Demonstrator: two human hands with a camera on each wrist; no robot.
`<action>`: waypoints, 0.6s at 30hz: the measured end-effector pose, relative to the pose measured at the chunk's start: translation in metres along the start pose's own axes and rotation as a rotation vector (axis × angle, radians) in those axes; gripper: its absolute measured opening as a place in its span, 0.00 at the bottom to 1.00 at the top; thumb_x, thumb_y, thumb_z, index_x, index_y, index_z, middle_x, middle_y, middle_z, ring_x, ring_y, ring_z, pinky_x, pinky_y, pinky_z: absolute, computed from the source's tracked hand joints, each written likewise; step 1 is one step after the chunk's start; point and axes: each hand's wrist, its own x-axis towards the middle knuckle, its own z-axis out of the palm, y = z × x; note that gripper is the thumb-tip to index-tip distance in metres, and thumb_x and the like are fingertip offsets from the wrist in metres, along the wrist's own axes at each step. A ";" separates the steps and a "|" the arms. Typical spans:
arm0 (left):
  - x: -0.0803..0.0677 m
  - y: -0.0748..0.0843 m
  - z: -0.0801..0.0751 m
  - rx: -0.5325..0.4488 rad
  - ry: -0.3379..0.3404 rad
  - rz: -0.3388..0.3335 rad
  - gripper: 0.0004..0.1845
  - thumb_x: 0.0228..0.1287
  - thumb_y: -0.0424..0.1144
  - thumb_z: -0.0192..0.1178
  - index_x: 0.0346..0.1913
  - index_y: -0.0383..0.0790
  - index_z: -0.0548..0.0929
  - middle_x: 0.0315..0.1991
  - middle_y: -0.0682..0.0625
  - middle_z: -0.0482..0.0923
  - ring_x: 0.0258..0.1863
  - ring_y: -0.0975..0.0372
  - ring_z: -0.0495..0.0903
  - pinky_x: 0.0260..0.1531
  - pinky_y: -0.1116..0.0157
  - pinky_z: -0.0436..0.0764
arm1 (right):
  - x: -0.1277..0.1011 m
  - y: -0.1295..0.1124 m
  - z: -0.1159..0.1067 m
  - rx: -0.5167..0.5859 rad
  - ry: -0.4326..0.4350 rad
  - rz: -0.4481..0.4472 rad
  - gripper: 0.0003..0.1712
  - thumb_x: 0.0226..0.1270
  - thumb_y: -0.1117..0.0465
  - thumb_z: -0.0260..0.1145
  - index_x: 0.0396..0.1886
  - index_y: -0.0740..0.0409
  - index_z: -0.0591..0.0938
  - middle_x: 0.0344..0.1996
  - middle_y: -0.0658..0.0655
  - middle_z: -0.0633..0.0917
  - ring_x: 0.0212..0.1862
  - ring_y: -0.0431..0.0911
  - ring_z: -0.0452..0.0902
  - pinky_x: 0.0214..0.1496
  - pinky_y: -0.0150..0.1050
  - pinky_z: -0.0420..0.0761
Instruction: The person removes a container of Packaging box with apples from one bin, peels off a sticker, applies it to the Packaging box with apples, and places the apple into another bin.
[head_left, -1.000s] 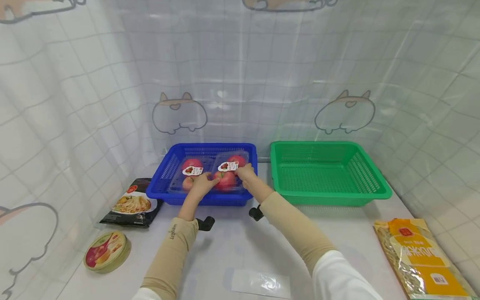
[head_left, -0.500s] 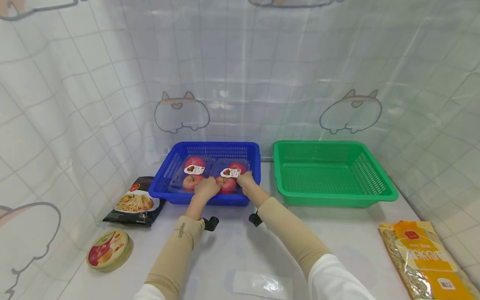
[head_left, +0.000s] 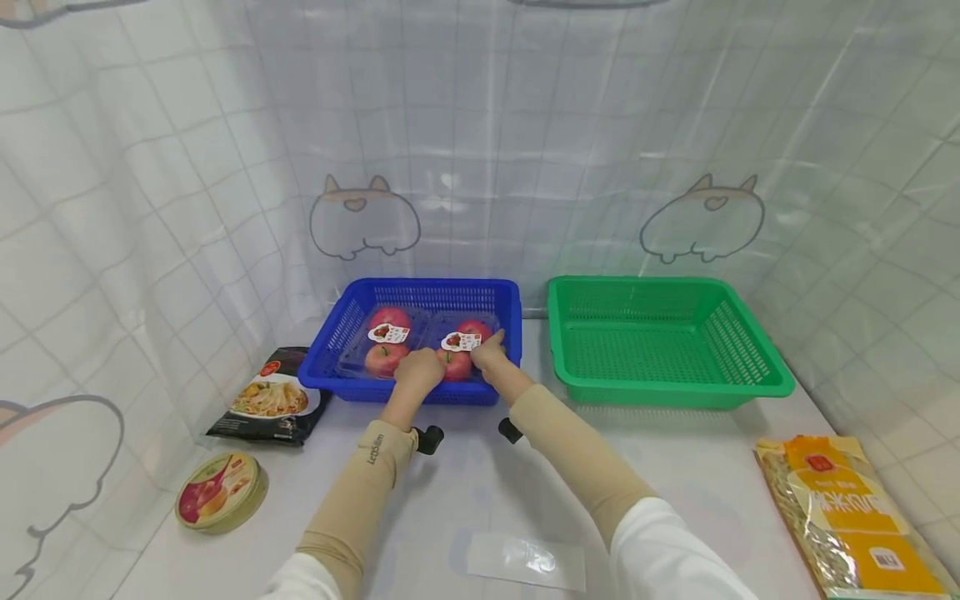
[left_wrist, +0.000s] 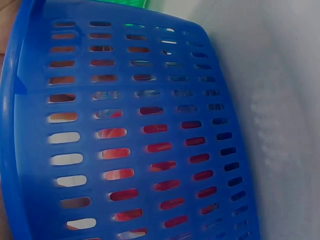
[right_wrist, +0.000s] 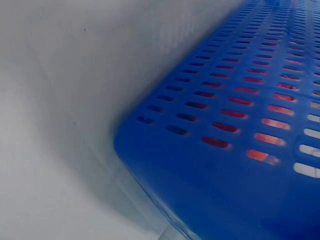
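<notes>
Two clear plastic packs of apples lie side by side in a blue basket in the head view. The left pack of apples and the right pack of apples each bear a white label. My left hand reaches over the front rim and grips the near left edge of the right pack, its fingertips hidden between the packs. At the right edge of the same pack, my right hand holds on, with its index finger stretched forward. Both wrist views show mainly the basket's slotted wall, with red fruit behind the slots.
A green basket stands to the right of the blue one. On the left lie a black noodle packet and a round tin. A yellow bag lies far right, and a clear plastic sleeve in front.
The right pack, tilted up at first, has come down flat beside the left one, with both hands staying at its sides. The right index finger has stretched out.
</notes>
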 end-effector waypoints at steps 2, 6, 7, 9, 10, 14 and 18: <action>0.001 0.001 0.003 -0.001 0.005 0.003 0.20 0.67 0.42 0.45 0.49 0.30 0.79 0.48 0.33 0.77 0.45 0.43 0.77 0.40 0.46 0.78 | 0.024 0.011 0.007 -0.008 -0.011 0.003 0.58 0.58 0.70 0.58 0.71 0.47 0.26 0.71 0.68 0.43 0.72 0.58 0.36 0.70 0.52 0.48; 0.002 0.000 0.004 -0.012 0.008 0.011 0.21 0.67 0.44 0.47 0.48 0.29 0.80 0.47 0.33 0.78 0.43 0.43 0.78 0.37 0.47 0.79 | 0.001 0.000 -0.003 -0.031 -0.039 -0.024 0.62 0.54 0.71 0.61 0.71 0.47 0.26 0.70 0.70 0.42 0.71 0.59 0.35 0.69 0.52 0.51; 0.002 0.000 0.004 -0.013 0.011 0.015 0.21 0.66 0.44 0.47 0.47 0.29 0.80 0.46 0.33 0.78 0.43 0.43 0.78 0.36 0.47 0.79 | -0.014 -0.008 -0.009 -0.032 -0.049 -0.030 0.62 0.53 0.71 0.62 0.71 0.47 0.26 0.70 0.70 0.42 0.71 0.59 0.35 0.68 0.52 0.53; 0.003 -0.001 0.003 -0.015 0.018 0.021 0.20 0.65 0.43 0.48 0.47 0.29 0.80 0.46 0.33 0.78 0.42 0.44 0.79 0.35 0.47 0.79 | -0.058 -0.031 -0.025 -0.028 -0.074 -0.037 0.61 0.54 0.73 0.61 0.72 0.46 0.28 0.71 0.68 0.40 0.72 0.58 0.34 0.66 0.50 0.60; 0.003 -0.001 0.001 -0.015 0.025 0.023 0.20 0.64 0.42 0.49 0.46 0.28 0.80 0.46 0.33 0.78 0.42 0.44 0.79 0.35 0.47 0.79 | -0.082 -0.044 -0.035 -0.022 -0.087 -0.053 0.59 0.54 0.75 0.59 0.72 0.47 0.29 0.71 0.67 0.40 0.72 0.59 0.35 0.63 0.49 0.64; 0.004 0.000 -0.003 0.006 0.055 0.021 0.18 0.63 0.41 0.50 0.46 0.29 0.80 0.46 0.33 0.78 0.42 0.44 0.79 0.34 0.47 0.79 | -0.139 -0.076 -0.066 0.009 -0.125 -0.154 0.55 0.57 0.77 0.55 0.73 0.47 0.34 0.72 0.64 0.37 0.72 0.58 0.35 0.49 0.41 0.70; 0.005 0.003 -0.004 0.052 0.087 0.007 0.18 0.65 0.42 0.49 0.49 0.33 0.80 0.47 0.35 0.79 0.45 0.45 0.78 0.40 0.48 0.78 | -0.162 -0.080 -0.094 0.055 -0.113 -0.322 0.52 0.55 0.80 0.53 0.73 0.53 0.38 0.72 0.63 0.41 0.72 0.56 0.38 0.55 0.40 0.70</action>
